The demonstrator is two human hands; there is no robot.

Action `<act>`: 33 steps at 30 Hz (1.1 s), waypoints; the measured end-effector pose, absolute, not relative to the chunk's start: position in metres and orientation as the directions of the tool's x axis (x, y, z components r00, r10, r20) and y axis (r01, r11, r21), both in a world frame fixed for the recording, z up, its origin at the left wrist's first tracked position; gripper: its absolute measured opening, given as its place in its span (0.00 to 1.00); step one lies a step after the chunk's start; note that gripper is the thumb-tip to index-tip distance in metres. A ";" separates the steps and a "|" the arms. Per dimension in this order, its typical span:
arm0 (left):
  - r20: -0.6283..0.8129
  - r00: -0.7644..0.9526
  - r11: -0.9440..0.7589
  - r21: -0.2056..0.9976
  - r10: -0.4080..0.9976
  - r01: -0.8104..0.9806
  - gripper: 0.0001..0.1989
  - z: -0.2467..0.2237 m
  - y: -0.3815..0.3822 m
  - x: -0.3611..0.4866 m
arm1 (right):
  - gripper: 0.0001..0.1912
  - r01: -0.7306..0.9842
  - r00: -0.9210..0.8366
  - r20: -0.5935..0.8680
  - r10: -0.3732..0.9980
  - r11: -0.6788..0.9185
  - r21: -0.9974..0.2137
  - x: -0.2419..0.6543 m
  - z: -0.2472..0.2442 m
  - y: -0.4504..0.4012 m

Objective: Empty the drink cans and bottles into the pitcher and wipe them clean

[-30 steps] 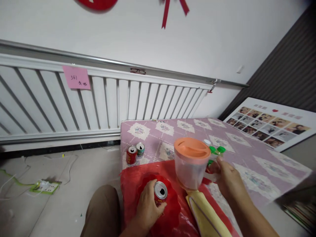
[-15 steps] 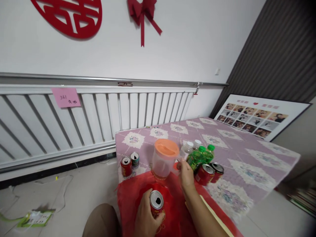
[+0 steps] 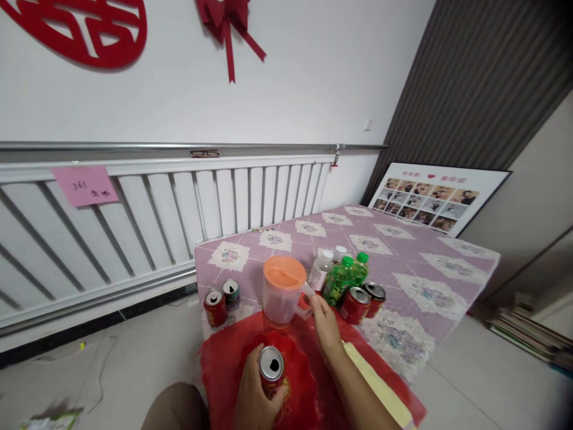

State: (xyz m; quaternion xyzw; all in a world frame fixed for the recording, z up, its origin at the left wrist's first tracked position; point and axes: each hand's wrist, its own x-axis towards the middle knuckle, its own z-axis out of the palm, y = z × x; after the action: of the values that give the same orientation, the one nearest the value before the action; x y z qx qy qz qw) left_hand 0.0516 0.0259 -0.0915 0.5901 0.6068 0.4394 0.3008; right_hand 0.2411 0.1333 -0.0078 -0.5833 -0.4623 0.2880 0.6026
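Observation:
My left hand is wrapped round a red can with an open top, over a red scalloped tray. The fingers of my right hand are at the handle of a clear plastic pitcher with an orange lid. The pitcher stands upright behind the tray, at the edge of a red cloth. Whether my right fingers are closed round the handle is hard to make out.
Left of the pitcher stand a red can and a smaller can. Right of it are green bottles, white-capped bottles and two cans. A yellow cloth lies beside my right forearm. A radiator runs behind the table.
The view has turned to the right, so things appear further left. My left hand still holds the red can. My right hand remains at the pitcher's handle.

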 end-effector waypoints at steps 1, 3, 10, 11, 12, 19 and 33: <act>0.165 -0.122 -0.092 0.885 0.979 0.457 0.35 -0.092 0.026 0.051 | 0.26 0.216 0.410 0.225 0.884 0.145 -0.965 0.246 -0.009 0.129; 0.176 -0.113 -0.105 0.881 0.978 0.462 0.34 -0.092 0.025 0.050 | 0.26 0.275 0.430 0.234 0.872 0.121 -0.954 0.258 -0.012 0.117; 0.197 -0.188 -0.105 0.905 0.962 0.411 0.33 -0.082 0.020 0.055 | 0.23 0.550 0.410 0.292 0.864 0.022 -0.835 0.319 -0.021 0.055; 0.195 -0.188 -0.105 0.908 0.962 0.406 0.33 -0.080 0.020 0.056 | 0.23 0.585 0.392 0.299 0.870 0.015 -0.811 0.324 -0.021 0.046; 0.194 -0.190 -0.104 0.910 0.963 0.402 0.33 -0.079 0.020 0.056 | 0.22 0.615 0.371 0.301 0.878 0.010 -0.788 0.328 -0.022 0.039; 0.158 -0.229 -0.051 0.909 0.960 0.413 0.32 -0.063 0.023 0.051 | 0.34 0.897 0.192 0.105 0.976 -0.131 -0.422 0.320 -0.034 0.006; 0.161 -0.258 -0.023 0.884 0.953 0.467 0.34 -0.037 0.018 0.062 | 0.35 0.952 0.254 -0.079 0.964 -0.264 -0.158 0.313 -0.041 -0.003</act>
State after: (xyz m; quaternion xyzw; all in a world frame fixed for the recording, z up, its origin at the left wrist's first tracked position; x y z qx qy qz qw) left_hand 0.0617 0.0185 -0.0366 0.5487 0.6469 0.4587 0.2647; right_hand 0.3131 -0.0029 -0.0405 -0.7908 -0.6056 0.0798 0.0390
